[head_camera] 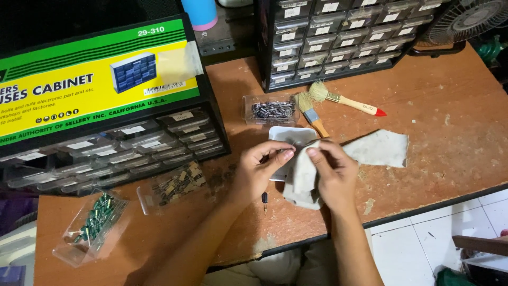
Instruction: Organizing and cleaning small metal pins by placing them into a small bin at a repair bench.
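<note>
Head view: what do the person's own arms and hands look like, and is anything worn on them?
Both arms are bare as far as the bottom of the picture, with no sleeves in view. The left hand and right hand wear no gloves, and no rings, watch or bands show on fingers or wrists. The fingernails look short and unpainted.

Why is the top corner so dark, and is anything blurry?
Head view: the top left above the drawer cabinet sits in shadow, while the wooden table is evenly lit. The left hand and right hand holding the cloth look slightly soft. The floor tiles look brightest.
</note>
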